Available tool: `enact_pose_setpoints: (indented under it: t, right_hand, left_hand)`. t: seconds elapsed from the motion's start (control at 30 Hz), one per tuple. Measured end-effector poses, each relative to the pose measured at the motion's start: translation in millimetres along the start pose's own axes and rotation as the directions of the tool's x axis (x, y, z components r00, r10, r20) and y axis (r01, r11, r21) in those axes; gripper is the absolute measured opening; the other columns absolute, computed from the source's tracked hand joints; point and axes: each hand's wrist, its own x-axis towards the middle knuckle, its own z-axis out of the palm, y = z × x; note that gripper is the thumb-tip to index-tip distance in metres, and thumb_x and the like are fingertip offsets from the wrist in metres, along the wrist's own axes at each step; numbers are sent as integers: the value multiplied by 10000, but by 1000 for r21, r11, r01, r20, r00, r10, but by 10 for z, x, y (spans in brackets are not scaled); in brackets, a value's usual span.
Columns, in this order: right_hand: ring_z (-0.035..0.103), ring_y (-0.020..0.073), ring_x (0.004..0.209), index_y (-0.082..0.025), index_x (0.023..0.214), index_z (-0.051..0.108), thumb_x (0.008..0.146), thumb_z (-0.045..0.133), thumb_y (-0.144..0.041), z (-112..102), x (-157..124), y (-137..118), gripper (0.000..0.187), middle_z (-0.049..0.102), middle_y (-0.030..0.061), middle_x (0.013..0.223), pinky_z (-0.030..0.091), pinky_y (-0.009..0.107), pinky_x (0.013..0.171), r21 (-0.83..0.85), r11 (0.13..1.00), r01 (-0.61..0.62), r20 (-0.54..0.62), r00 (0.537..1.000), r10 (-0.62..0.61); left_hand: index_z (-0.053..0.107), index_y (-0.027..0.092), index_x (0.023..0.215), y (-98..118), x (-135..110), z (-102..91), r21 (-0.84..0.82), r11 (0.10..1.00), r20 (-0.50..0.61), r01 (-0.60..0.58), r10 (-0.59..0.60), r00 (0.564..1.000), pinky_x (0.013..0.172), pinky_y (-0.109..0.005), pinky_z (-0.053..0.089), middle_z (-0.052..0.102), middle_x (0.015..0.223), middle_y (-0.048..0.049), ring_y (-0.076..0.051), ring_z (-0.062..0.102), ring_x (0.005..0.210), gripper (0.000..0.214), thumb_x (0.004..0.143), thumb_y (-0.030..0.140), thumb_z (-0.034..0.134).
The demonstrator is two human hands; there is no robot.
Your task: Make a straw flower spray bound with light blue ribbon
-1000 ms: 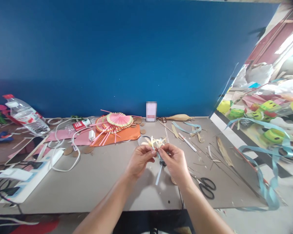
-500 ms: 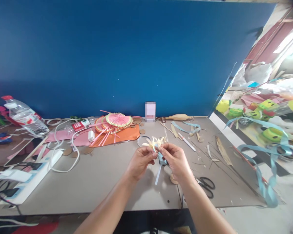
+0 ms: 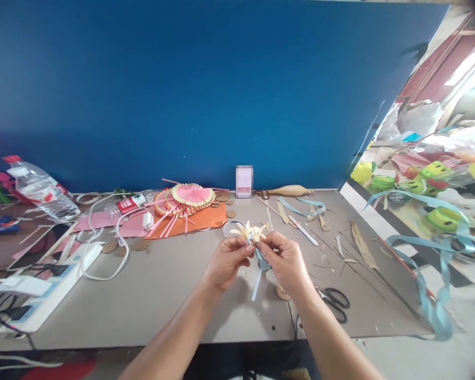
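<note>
Both of my hands meet above the middle of the grey table (image 3: 162,301). My left hand (image 3: 226,262) pinches the base of a small cream paper flower (image 3: 251,231) whose petals stick up between the fingers. My right hand (image 3: 285,259) is closed on the same flower's stem, where a pale blue ribbon strip (image 3: 258,281) hangs down from the pinch. Black scissors (image 3: 334,302) lie on the table just right of my right wrist.
Pink folded paper fans (image 3: 188,196) rest on orange paper at the back. A water bottle (image 3: 39,186), a white power strip (image 3: 49,287) and cables sit at the left. Straw strips and blue ribbon (image 3: 431,303) litter the right side. A blue wall stands behind.
My right hand has shifted slightly down and left along the stem, working the blue ribbon. The flower and my left hand stay almost where they were.
</note>
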Motion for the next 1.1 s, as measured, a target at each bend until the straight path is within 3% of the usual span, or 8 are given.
enact_pose_setpoints:
  t: [0.2, 0.47, 0.73, 1.1]
  right_hand:
    - [425, 89, 510, -163, 688, 572, 731, 522, -321, -21, 4, -44, 171, 532, -12, 619, 334, 203, 476, -113, 993, -32, 13, 999, 34]
    - [458, 102, 519, -158, 717, 590, 753, 492, -326, 7, -12, -52, 198, 559, 4, 630, 367, 210, 492, -112, 992, -54, 58, 996, 61]
    - [524, 126, 613, -171, 747, 596, 769, 477, -283, 8, -23, -15, 165, 599, 20, 733, 410, 221, 558, -162, 986, 25, 54, 998, -16]
    - [545, 134, 678, -185, 775, 584, 732, 507, -226, 4, -41, -98, 98, 589, 18, 752, 441, 245, 631, -259, 957, 128, 109, 989, -102]
  left_hand:
    - [575, 140, 560, 30, -11, 48, -11, 999, -43, -31, 31, 999, 425, -151, 366, 567, 627, 23, -46, 486, 521, 193, 503, 213, 744]
    - [578, 141, 552, 13, -31, 96, -40, 997, -129, -68, 62, 990, 400, -154, 377, 548, 631, 33, -44, 476, 503, 202, 476, 206, 753]
    - [597, 144, 577, -30, 5, 77, -31, 995, -168, -97, 91, 982, 480, -180, 417, 577, 619, 34, -55, 512, 518, 198, 483, 221, 753]
    - [570, 145, 599, 10, 4, 66, -29, 997, -122, -72, 68, 990, 538, -228, 433, 586, 572, 27, -86, 535, 527, 219, 501, 233, 745]
